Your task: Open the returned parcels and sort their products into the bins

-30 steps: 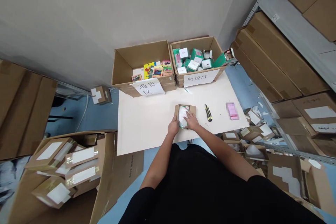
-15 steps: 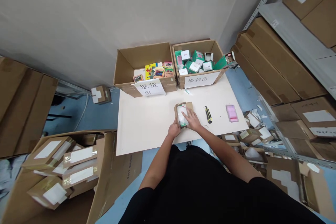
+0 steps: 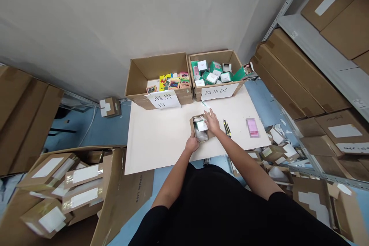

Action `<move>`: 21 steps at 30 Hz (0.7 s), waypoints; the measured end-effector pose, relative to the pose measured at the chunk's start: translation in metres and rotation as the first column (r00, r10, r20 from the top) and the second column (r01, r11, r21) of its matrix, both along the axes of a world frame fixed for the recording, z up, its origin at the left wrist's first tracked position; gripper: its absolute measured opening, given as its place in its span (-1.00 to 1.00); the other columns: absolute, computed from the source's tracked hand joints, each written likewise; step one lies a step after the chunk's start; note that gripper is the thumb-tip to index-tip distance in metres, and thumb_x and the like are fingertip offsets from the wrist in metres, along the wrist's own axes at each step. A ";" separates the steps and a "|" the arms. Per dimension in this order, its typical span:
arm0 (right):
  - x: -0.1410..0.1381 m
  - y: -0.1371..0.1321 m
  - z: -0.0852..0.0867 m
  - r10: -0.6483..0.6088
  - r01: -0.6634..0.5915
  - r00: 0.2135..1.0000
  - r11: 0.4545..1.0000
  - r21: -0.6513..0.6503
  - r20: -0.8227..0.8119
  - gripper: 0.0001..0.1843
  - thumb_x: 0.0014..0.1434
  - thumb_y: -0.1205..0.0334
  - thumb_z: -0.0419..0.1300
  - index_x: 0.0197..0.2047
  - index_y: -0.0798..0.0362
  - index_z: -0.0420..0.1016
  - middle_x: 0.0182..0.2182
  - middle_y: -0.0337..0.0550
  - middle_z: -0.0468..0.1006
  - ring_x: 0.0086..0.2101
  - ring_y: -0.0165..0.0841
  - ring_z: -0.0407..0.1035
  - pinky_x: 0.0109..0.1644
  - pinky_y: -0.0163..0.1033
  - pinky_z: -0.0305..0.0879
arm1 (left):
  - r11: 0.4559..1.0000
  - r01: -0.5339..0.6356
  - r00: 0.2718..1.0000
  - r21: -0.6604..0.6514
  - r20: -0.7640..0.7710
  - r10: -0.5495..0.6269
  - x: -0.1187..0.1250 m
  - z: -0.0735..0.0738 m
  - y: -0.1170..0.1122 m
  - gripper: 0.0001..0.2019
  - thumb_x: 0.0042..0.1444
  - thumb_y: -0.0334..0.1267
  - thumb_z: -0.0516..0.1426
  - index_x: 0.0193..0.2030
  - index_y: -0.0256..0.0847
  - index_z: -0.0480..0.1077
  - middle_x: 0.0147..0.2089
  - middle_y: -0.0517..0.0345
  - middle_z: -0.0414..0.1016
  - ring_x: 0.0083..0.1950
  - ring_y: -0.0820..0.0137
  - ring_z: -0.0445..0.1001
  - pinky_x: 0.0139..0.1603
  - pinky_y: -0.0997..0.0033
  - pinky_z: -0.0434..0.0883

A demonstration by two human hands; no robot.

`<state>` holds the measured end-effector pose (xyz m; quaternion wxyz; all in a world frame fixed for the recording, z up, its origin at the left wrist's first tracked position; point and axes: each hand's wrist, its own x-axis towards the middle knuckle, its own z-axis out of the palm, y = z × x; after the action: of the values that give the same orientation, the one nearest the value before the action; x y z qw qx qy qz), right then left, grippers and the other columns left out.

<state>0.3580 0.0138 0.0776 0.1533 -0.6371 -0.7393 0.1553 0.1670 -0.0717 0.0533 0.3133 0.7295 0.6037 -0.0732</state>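
Note:
My left hand (image 3: pixel 192 144) grips the lower left side of a small opened cardboard box (image 3: pixel 192 127) on the white table. Inside that box are a small white carton with green edges (image 3: pixel 202 126) and clear plastic wrapping (image 3: pixel 201 136). At the box's upper right, my right hand (image 3: pixel 212 123) has its fingers apart. Its thumb side is close to the carton, though contact cannot be made out. A yellow and black box cutter (image 3: pixel 227 128) lies right of my right hand, and farther right is a blurred pink item (image 3: pixel 253 127).
Two large labelled cardboard boxes stand at the back: the left box (image 3: pixel 140 102) holds colourful packs, the right box (image 3: pixel 198 95) green and white cartons. A big carton (image 3: pixel 111 200) of parcels is at lower left. Shelving (image 3: pixel 317 34) with boxes lines the right.
My right hand has lifted off the white surface in the small box and shifted up and right. The carton and clear wrapping now show inside. My left hand keeps its hold.

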 end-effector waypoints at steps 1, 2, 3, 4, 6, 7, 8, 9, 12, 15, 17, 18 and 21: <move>-0.003 0.004 -0.001 -0.025 0.025 1.000 1.000 -0.002 0.000 -0.40 0.40 0.30 0.11 0.47 -0.01 0.33 0.51 0.08 0.12 0.35 -0.06 0.17 0.32 -0.03 0.29 | 1.000 -0.006 1.000 -0.006 -0.001 0.006 0.001 0.001 0.000 -0.73 0.37 -0.28 0.12 -0.07 -0.28 0.68 0.67 -0.05 -0.09 0.23 0.23 0.58 0.36 0.27 0.43; -0.006 0.007 -0.003 -0.028 0.028 1.000 1.000 -0.004 0.009 -0.45 0.41 0.32 0.08 0.42 -0.01 0.40 0.47 0.09 0.20 0.32 -0.07 0.19 0.30 -0.05 0.30 | 1.000 -0.013 1.000 -0.013 -0.004 0.013 0.001 0.001 -0.001 -0.72 0.37 -0.29 0.11 -0.08 -0.28 0.67 0.68 -0.04 -0.09 0.23 0.23 0.58 0.36 0.27 0.43; -0.011 0.009 -0.005 -0.015 0.015 1.000 1.000 -0.009 0.027 -0.49 0.41 0.34 0.05 0.37 -0.02 0.46 0.42 0.09 0.28 0.29 -0.07 0.21 0.28 -0.05 0.30 | 1.000 -0.019 1.000 -0.020 -0.010 0.019 0.002 0.002 -0.001 -0.72 0.37 -0.30 0.10 -0.07 -0.28 0.67 0.68 -0.04 -0.09 0.23 0.23 0.58 0.36 0.26 0.43; -0.016 0.008 -0.006 0.009 -0.008 0.999 1.000 -0.019 0.050 -0.50 0.41 0.36 0.04 0.34 -0.04 0.50 0.37 0.08 0.35 0.27 -0.06 0.21 0.26 -0.05 0.29 | 0.999 -0.028 0.999 -0.023 -0.018 0.028 0.003 0.003 0.000 -0.72 0.37 -0.30 0.10 -0.07 -0.27 0.67 0.68 -0.04 -0.10 0.22 0.23 0.59 0.36 0.25 0.43; -0.027 0.004 -0.007 0.055 -0.050 0.994 0.997 -0.055 0.096 -0.47 0.40 0.38 0.03 0.35 -0.05 0.49 0.34 0.07 0.40 0.27 -0.02 0.20 0.26 0.00 0.26 | 0.999 -0.043 0.999 -0.025 -0.031 0.042 0.004 0.004 0.000 -0.72 0.36 -0.29 0.11 -0.05 -0.27 0.67 0.68 -0.05 -0.13 0.20 0.22 0.60 0.35 0.22 0.45; -0.033 0.000 -0.007 0.066 -0.058 0.991 0.996 -0.074 0.115 -0.45 0.40 0.37 0.03 0.38 -0.04 0.45 0.36 0.08 0.38 0.28 0.00 0.18 0.28 0.03 0.23 | 0.998 -0.049 0.998 -0.027 -0.034 0.048 0.004 0.004 0.000 -0.72 0.36 -0.28 0.11 -0.05 -0.27 0.67 0.69 -0.06 -0.14 0.19 0.21 0.61 0.34 0.21 0.46; -0.039 -0.004 -0.007 0.059 -0.048 0.990 0.995 -0.092 0.129 -0.42 0.39 0.35 0.03 0.43 -0.02 0.39 0.40 0.09 0.32 0.30 0.02 0.16 0.31 0.07 0.20 | 0.998 -0.055 0.998 -0.030 -0.033 0.054 0.004 0.003 0.000 -0.72 0.36 -0.28 0.11 -0.04 -0.27 0.67 0.69 -0.06 -0.16 0.19 0.20 0.62 0.33 0.20 0.47; -0.044 -0.009 -0.005 0.040 -0.025 0.990 0.994 -0.108 0.137 -0.40 0.40 0.31 0.04 0.48 0.02 0.31 0.45 0.11 0.25 0.33 0.05 0.14 0.34 0.11 0.16 | 0.997 -0.062 0.998 -0.034 -0.029 0.061 0.004 0.003 0.000 -0.72 0.37 -0.27 0.11 -0.03 -0.26 0.66 0.69 -0.07 -0.18 0.19 0.19 0.62 0.32 0.19 0.47; -0.057 -0.019 -0.002 -0.026 0.047 0.991 0.985 -0.165 0.128 -0.31 0.41 0.08 0.08 0.52 0.14 0.17 0.53 0.20 0.07 0.37 0.11 0.09 0.38 0.15 0.14 | 0.995 -0.086 0.996 -0.047 -0.007 0.086 0.005 0.000 0.000 -0.70 0.38 -0.27 0.08 -0.01 -0.26 0.66 0.70 -0.08 -0.22 0.24 0.17 0.59 0.33 0.19 0.46; -0.067 -0.024 -0.005 -0.036 0.060 0.993 0.971 -0.231 0.110 -0.25 0.36 -0.04 0.16 0.48 0.14 0.17 0.55 0.24 -0.03 0.39 0.12 0.07 0.33 0.11 0.27 | 0.995 -0.092 0.995 -0.042 0.029 0.093 0.007 -0.004 -0.003 -0.71 0.35 -0.27 0.12 0.03 -0.25 0.65 0.70 -0.06 -0.21 0.46 0.07 0.38 0.42 0.19 0.39; -0.071 -0.026 -0.011 -0.059 0.079 0.994 0.969 -0.234 0.094 -0.25 0.31 0.01 0.22 0.45 0.14 0.18 0.57 0.26 -0.13 0.41 0.15 0.03 0.29 0.15 0.33 | 0.997 -0.070 0.996 -0.031 0.060 0.072 0.008 -0.008 -0.007 -0.67 0.28 -0.26 0.19 0.12 -0.23 0.62 0.70 -0.04 -0.22 0.62 -0.01 0.08 0.50 0.14 0.30; -0.072 -0.028 -0.013 -0.074 0.089 0.994 0.972 -0.218 0.080 -0.25 0.30 0.05 0.23 0.45 0.14 0.18 0.58 0.27 -0.18 0.42 0.16 0.00 0.28 0.17 0.34 | 0.998 -0.057 0.996 -0.023 0.071 0.058 0.007 -0.009 -0.009 -0.62 0.25 -0.24 0.22 0.18 -0.21 0.60 0.70 -0.03 -0.24 0.65 -0.04 -0.06 0.53 0.10 0.25; -0.072 -0.036 -0.017 -0.078 0.088 0.995 0.979 -0.182 0.062 -0.26 0.29 0.13 0.22 0.47 0.12 0.19 0.60 0.20 -0.27 0.47 0.19 -0.11 0.29 0.21 0.36 | 0.998 -0.052 0.998 -0.023 0.040 0.053 0.006 -0.016 -0.015 -0.53 0.27 -0.15 0.22 0.30 -0.15 0.52 0.71 0.01 -0.33 0.66 -0.13 -0.14 0.50 -0.02 0.29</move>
<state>0.2858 -0.0225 0.0604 0.0797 -0.6829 -0.6982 0.1993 0.1725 -0.0869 0.0374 0.3354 0.7112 0.6152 -0.0568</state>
